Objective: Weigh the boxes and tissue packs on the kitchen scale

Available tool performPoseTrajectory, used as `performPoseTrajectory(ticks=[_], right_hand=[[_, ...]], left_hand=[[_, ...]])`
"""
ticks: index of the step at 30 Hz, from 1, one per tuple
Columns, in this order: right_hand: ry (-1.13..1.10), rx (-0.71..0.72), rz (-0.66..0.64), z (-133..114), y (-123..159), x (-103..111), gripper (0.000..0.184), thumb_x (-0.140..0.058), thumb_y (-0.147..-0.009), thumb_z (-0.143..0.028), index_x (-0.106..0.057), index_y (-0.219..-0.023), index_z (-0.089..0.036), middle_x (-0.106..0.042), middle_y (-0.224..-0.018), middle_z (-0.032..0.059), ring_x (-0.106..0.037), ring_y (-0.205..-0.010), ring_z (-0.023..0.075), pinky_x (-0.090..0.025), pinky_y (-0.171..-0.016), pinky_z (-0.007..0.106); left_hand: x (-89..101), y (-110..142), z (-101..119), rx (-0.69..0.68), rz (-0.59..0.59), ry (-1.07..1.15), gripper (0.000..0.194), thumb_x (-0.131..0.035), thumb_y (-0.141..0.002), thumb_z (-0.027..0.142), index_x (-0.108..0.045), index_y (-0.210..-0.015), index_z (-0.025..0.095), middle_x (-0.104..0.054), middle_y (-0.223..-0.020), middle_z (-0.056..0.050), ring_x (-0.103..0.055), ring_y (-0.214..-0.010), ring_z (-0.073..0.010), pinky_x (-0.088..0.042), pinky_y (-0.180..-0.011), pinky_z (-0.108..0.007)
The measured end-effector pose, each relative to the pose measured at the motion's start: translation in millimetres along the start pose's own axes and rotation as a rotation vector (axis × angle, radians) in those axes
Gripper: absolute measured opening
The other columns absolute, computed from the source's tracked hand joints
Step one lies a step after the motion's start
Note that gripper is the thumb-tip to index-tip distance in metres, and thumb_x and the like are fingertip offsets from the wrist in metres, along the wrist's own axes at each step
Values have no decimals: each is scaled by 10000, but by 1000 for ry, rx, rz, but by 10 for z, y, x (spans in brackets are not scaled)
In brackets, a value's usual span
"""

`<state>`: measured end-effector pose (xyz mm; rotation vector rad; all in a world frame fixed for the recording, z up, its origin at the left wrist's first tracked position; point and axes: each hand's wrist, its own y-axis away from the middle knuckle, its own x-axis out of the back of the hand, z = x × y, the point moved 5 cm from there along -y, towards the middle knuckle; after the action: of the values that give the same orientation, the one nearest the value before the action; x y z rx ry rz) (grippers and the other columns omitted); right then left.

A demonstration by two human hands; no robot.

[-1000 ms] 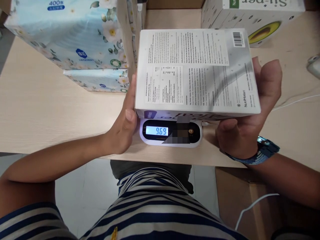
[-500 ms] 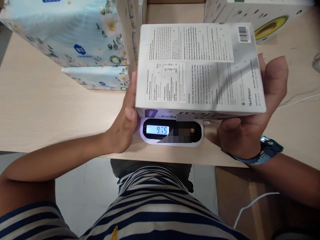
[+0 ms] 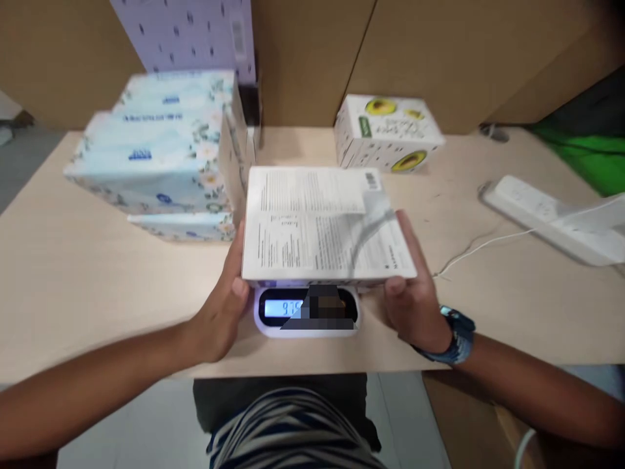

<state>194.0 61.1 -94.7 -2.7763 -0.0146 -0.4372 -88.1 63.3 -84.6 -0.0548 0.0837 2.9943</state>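
A white printed box (image 3: 312, 221), its text side and barcode facing up, lies flat between my two hands. My left hand (image 3: 219, 312) presses along its left side, with the thumb by the front left corner. My right hand (image 3: 415, 299), wearing a watch (image 3: 456, 332) at the wrist, grips the right side with its thumb at the front right corner. At the box's near edge shows a white device with a lit digital display (image 3: 283, 308), partly blurred out. The box covers whatever lies behind that display, so I cannot tell whether it rests on the device.
Stacked tissue packs (image 3: 151, 156) stand at the left back. A box with avocado pictures (image 3: 390, 133) sits at the back right. A power strip (image 3: 547, 218) and a white cable (image 3: 488, 241) lie on the right. Brown cardboard (image 3: 303, 65) and a purple box (image 3: 190, 32) line the back.
My view has drawn back and tilted up, bringing in the back boards and power strip. My hands stay at both sides of the box, which still sits behind the display.
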Motion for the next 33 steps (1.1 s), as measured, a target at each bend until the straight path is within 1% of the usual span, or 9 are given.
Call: performPoseTrajectory(ticks=[6, 11, 15, 17, 21, 24, 29, 31, 33], right_hand=[[-239, -124, -112, 113, -60, -168, 1181, -695, -930, -839, -54, -1839, -443, -201, -1923, 30, -362, -1746, 348, -518, -1348, 541], [-286, -203, -176, 130, -61, -243, 1353, -910, -847, -628, -30, -1841, -370, -392, -1847, 143, -475, -1686, 356, -478, -1358, 598], [-254, -202, -164, 145, -78, -270, 1401, -952, -803, -557, -29, -1837, -350, -434, -1816, 172, -470, -1689, 363, -434, -1375, 650], [-246, -197, -148, 139, -105, -270, 1381, -952, -798, -551, -62, -1834, -350, -451, -1805, 170, -469, -1689, 369, -422, -1378, 672], [-251, -140, -170, 59, -165, -290, 1126, -951, -800, -524, -356, -1750, -416, -601, -1694, 106, -584, -1601, 364, -512, -1334, 678], [-207, -59, -150, -31, -198, -268, 979, -958, -795, -516, -504, -1657, -429, -701, -1580, 81, -676, -1500, 369, -576, -1275, 693], [-192, 65, -53, -149, -495, 127, 840, -976, -756, -595, -653, -1488, -339, -794, -1440, 100, -786, -1320, 361, -712, -1100, 594], [-101, 99, 77, -180, -775, 489, 789, -937, -744, -717, -705, -1358, -280, -833, -1335, 117, -812, -1236, 367, -727, -1045, 580], [90, 135, 203, -224, -1100, 872, 820, -893, -741, -775, -703, -1328, -235, -820, -1345, 138, -792, -1263, 389, -699, -1083, 595]], left_hand=[[40, 1, 5, -84, -144, 86, 1097, -687, -874, 914, -274, -1795, 485, -490, -1802, -26, -231, -1795, -389, -356, -1427, -656], [39, 34, -21, -75, -220, 117, 1204, -829, -860, 803, -131, -1804, 538, -260, -1917, 7, -333, -1750, -450, -523, -1330, -654], [33, 22, -34, -55, -188, 59, 1274, -934, -876, 553, -58, -1801, 550, -283, -1908, -28, -319, -1758, -439, -359, -1424, -703], [27, 0, -48, -41, -164, 52, 1354, -969, -851, 452, -10, -1803, 530, -325, -1890, -66, -335, -1753, -433, -290, -1438, -740], [-16, 9, -113, 39, -204, 65, 1464, -997, -821, 393, 89, -1794, 525, -416, -1839, -108, -459, -1688, -436, -384, -1389, -782], [-71, 85, -51, -38, -211, 3, 1439, -987, -828, 402, 62, -1806, 505, -504, -1774, -125, -498, -1653, -453, -407, -1362, -810], [-409, 55, 498, -274, -111, -181, 1323, -950, -862, 460, -45, -1826, 409, -480, -1781, -135, -418, -1697, -448, -385, -1410, -732], [-669, -193, 774, -277, -86, -220, 1284, -954, -855, 489, -114, -1812, 327, -549, -1713, -160, -506, -1630, -448, -380, -1414, -708], [-964, -610, 1008, -291, -106, -171, 1160, -928, -889, 389, -181, -1769, 272, -616, -1628, -176, -609, -1533, -434, -489, -1334, -673]])
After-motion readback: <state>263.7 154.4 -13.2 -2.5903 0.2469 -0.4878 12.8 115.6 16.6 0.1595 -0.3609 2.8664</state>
